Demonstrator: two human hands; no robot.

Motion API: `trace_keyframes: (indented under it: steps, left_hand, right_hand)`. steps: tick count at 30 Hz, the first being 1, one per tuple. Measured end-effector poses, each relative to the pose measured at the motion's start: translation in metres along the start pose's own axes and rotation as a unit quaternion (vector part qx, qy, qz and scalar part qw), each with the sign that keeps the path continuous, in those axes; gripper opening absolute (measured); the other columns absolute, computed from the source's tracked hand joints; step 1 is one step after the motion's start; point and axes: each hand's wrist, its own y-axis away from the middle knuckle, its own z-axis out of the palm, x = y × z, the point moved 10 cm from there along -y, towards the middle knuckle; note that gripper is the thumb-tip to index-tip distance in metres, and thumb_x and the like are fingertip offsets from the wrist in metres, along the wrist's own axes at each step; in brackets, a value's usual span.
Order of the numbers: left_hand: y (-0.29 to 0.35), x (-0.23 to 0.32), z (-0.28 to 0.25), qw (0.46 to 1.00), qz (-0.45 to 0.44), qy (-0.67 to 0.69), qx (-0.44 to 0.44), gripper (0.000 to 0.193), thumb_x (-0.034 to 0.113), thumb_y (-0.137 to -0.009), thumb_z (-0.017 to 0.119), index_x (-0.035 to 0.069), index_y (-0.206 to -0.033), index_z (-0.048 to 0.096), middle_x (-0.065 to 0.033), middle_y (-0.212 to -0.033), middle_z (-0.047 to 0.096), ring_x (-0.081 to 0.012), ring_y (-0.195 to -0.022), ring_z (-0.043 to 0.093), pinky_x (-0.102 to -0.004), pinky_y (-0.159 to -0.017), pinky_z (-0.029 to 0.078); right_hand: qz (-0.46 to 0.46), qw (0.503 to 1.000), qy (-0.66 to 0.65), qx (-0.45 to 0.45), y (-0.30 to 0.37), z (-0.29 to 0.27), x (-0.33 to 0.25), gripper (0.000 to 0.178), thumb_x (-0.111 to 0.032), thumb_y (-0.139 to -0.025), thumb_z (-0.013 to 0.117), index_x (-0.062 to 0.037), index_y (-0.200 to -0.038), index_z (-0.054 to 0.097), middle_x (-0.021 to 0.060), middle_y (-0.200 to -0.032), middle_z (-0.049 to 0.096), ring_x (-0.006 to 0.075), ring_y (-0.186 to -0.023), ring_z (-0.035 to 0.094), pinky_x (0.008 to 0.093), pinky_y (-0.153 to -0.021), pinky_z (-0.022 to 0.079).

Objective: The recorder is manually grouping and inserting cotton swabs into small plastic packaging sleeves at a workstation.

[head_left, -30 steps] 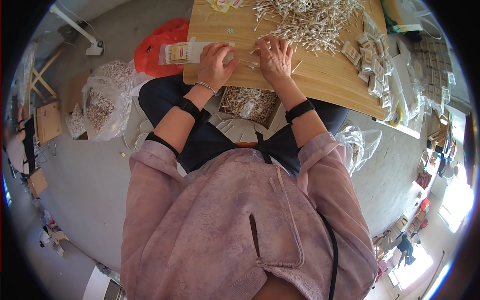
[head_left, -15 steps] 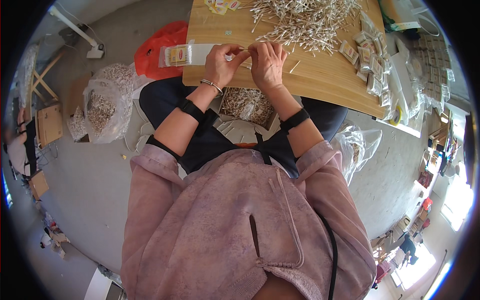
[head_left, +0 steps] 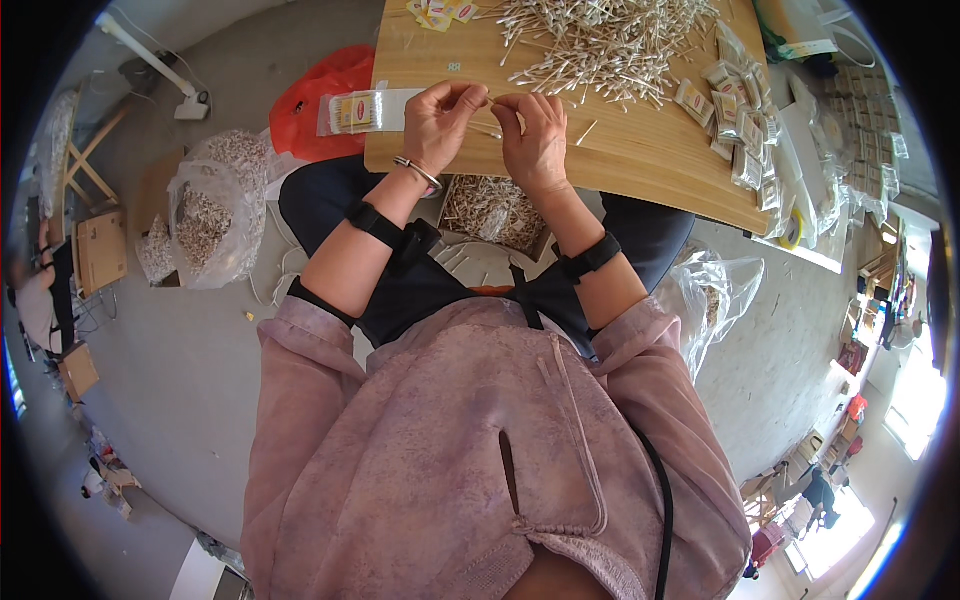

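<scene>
Above the near edge of the wooden table (head_left: 640,165), my left hand (head_left: 440,122) is pinched, thumb against curled fingers. Close beside it, my right hand (head_left: 537,140) has thumb and forefinger brought together, with the fingertips of both hands almost meeting. Whatever is between them is too small to name. To the left lies a transparent packet of cotton swabs (head_left: 354,113) with a yellow label, over a white strip. A single cotton swab (head_left: 587,132) lies right of my right hand. Beyond my hands spreads a big loose pile of cotton swabs (head_left: 610,45).
Filled swab packets (head_left: 740,120) are heaped at the table's right. A yellow tape roll (head_left: 791,228) sits by that edge. Below the table, a box of swabs (head_left: 495,208) stands between my legs. Left are a red bag (head_left: 310,105) and a transparent sack of swabs (head_left: 210,215).
My left hand has turned and shifted slightly up and left, its thumb now higher. My right hand has opened out a little at the thumb. The packet and piles stay put.
</scene>
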Motion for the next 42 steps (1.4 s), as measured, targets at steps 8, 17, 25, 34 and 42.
trace_keyframes:
  steps: [8, 17, 25, 34, 42]
  left_hand:
    - [0.001, 0.002, 0.005, 0.998, -0.012, 0.065, -0.009, 0.022, 0.019, -0.092, 0.06, -0.001, -0.092, 0.065, -0.0039, -0.084, 0.067, -0.0089, -0.077, 0.062, -0.023, -0.073, 0.052]
    - [0.003, 0.003, 0.003, 0.999, -0.004, 0.045, 0.005, 0.023, 0.021, -0.093, 0.059, -0.001, -0.088, 0.063, -0.0024, -0.08, 0.065, -0.0075, -0.074, 0.061, -0.0216, -0.069, 0.051]
    - [0.005, 0.011, 0.004, 0.999, 0.044, -0.014, 0.012, 0.023, 0.022, -0.094, 0.057, 0.002, -0.086, 0.062, -0.0017, -0.074, 0.064, -0.0077, -0.07, 0.059, -0.022, -0.063, 0.048]
    - [0.019, 0.008, 0.018, 0.991, -0.012, -0.021, -0.129, 0.02, 0.018, -0.094, 0.055, 0.002, -0.082, 0.057, -0.0022, -0.073, 0.059, -0.0068, -0.068, 0.052, -0.024, -0.064, 0.045]
    - [0.032, -0.019, 0.034, 0.961, -0.078, -0.168, -0.206, 0.017, 0.017, -0.091, 0.06, 0.003, -0.099, 0.063, 0.0011, -0.081, 0.06, -0.0059, -0.07, 0.052, -0.0222, -0.065, 0.045]
  right_hand:
    - [0.005, 0.997, -0.076, -0.003, 0.0, -0.001, -0.004, 0.005, -0.011, -0.082, 0.064, -0.0065, -0.084, 0.064, 0.0097, -0.079, 0.061, 0.032, -0.078, 0.053, 0.0401, -0.073, 0.043]
    - [0.082, 0.987, -0.138, -0.024, 0.004, 0.007, 0.004, 0.005, -0.007, -0.082, 0.062, -0.0024, -0.084, 0.062, 0.0124, -0.077, 0.065, 0.0323, -0.074, 0.058, 0.0389, -0.068, 0.047]
    - [0.165, 0.955, -0.237, -0.058, 0.01, 0.022, 0.014, 0.009, -0.008, -0.09, 0.053, -0.0005, -0.088, 0.058, 0.0105, -0.063, 0.059, 0.0173, -0.053, 0.058, 0.0306, -0.05, 0.046]
    - [0.255, 0.907, -0.332, -0.043, 0.008, 0.018, 0.033, 0.016, -0.012, -0.094, 0.048, 0.0011, -0.091, 0.056, 0.0039, -0.063, 0.057, 0.0093, -0.052, 0.05, 0.0244, -0.047, 0.041]
    - [0.191, 0.929, -0.314, -0.045, 0.0, 0.003, 0.027, 0.014, -0.01, -0.094, 0.049, 0.001, -0.093, 0.058, 0.0037, -0.065, 0.06, 0.0081, -0.055, 0.051, 0.0232, -0.051, 0.043]
